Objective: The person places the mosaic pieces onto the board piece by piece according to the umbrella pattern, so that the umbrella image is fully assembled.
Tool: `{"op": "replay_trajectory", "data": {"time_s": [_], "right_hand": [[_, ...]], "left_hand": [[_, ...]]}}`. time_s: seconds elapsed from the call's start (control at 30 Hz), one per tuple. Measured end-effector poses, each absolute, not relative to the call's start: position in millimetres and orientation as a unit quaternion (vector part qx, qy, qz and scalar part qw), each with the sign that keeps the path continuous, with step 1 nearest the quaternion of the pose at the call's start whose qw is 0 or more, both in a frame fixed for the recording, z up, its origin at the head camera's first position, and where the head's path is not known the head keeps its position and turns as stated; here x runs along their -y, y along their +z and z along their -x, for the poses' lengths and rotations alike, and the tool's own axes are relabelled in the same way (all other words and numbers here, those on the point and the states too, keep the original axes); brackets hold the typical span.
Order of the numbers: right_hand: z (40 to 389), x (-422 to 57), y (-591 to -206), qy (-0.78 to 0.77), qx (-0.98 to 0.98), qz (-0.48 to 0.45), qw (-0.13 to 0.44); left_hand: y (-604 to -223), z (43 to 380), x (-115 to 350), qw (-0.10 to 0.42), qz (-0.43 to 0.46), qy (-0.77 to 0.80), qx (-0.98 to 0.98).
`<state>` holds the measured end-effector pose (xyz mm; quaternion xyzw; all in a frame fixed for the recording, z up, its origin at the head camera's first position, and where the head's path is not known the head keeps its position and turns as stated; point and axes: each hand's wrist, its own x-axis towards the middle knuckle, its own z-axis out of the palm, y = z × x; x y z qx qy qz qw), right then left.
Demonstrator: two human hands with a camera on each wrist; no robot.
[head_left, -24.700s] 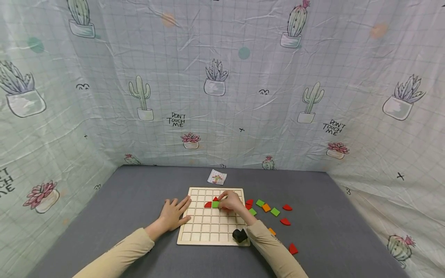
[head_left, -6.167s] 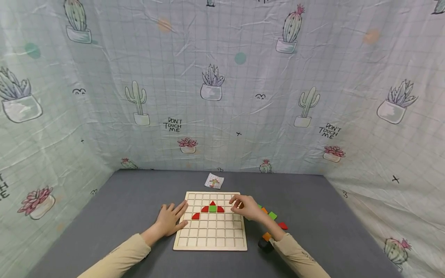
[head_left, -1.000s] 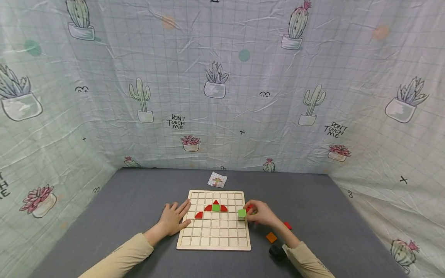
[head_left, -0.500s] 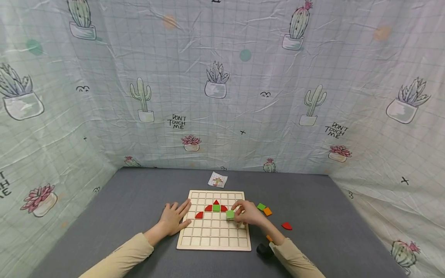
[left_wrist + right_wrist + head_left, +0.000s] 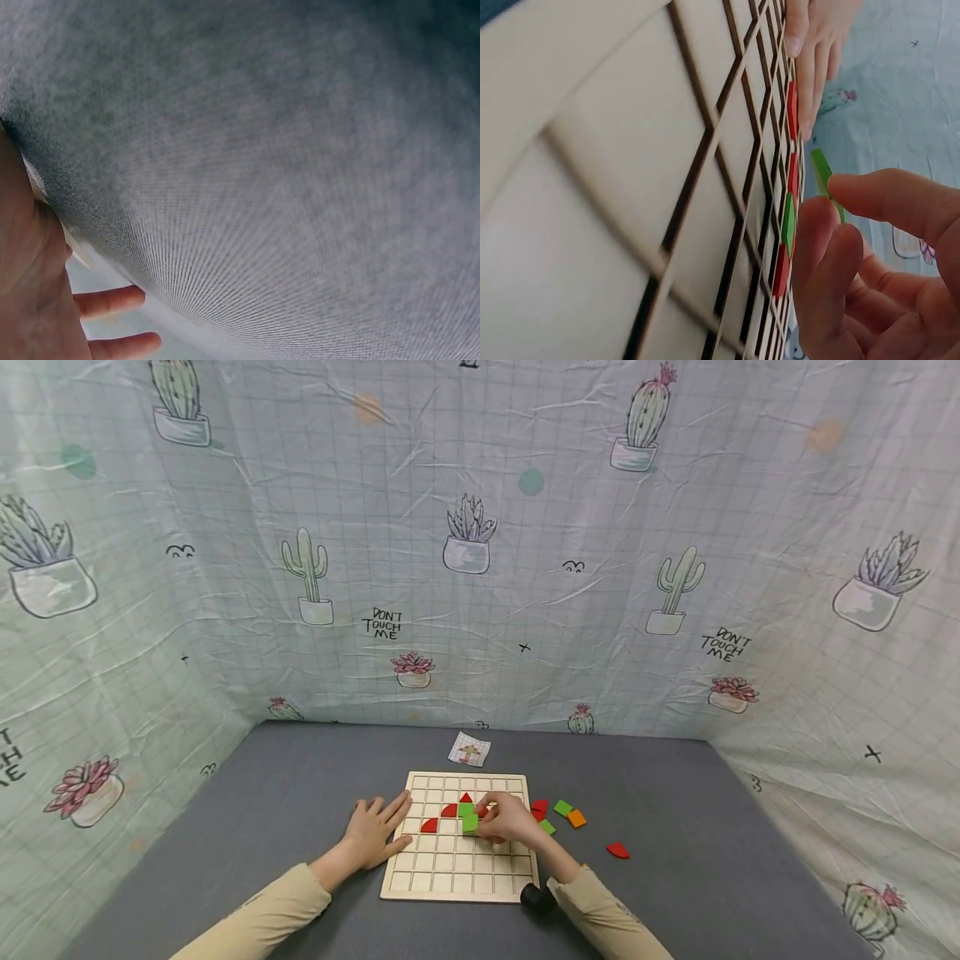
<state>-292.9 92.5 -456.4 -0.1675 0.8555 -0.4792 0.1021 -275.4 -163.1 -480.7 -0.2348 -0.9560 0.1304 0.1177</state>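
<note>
Over the wooden grid board (image 5: 420, 882) my right hand (image 5: 512, 820) pinches a green square tile (image 5: 470, 824) between thumb and fingertips. In the right wrist view that green tile (image 5: 822, 171) is tilted and raised off the board. Set in the grid are a red triangle (image 5: 466, 797), a green square (image 5: 466, 809) below it, and red quarter-round tiles (image 5: 448, 811) on both sides, the right one partly behind my fingers. Another red quarter-round tile (image 5: 429, 825) sits one row lower at left. My left hand (image 5: 367, 833) rests with spread fingers on the board's left edge.
Right of the board lie red tiles (image 5: 540, 807), green tiles (image 5: 563, 809), an orange square (image 5: 576, 818) and a lone red quarter-round (image 5: 618, 850). A small picture card (image 5: 469, 749) lies behind the board. A black wrist device (image 5: 534, 897) hangs under my right sleeve. A printed curtain (image 5: 480, 610) surrounds the table.
My right hand has carried the green square left from the board's right edge to below the placed green square. Since the oldest frame, more red tiles are on the grid. The left hand stays put.
</note>
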Motion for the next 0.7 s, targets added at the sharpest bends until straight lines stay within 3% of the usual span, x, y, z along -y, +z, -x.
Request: {"op": "replay_trajectory", "data": {"time_s": [0.7], "right_hand": [[297,-53,-461,-0.453,-0.878,0.135,0.074]], "left_hand": [[-479,274,161,0.114,0.224,0.138,0.958]]}}
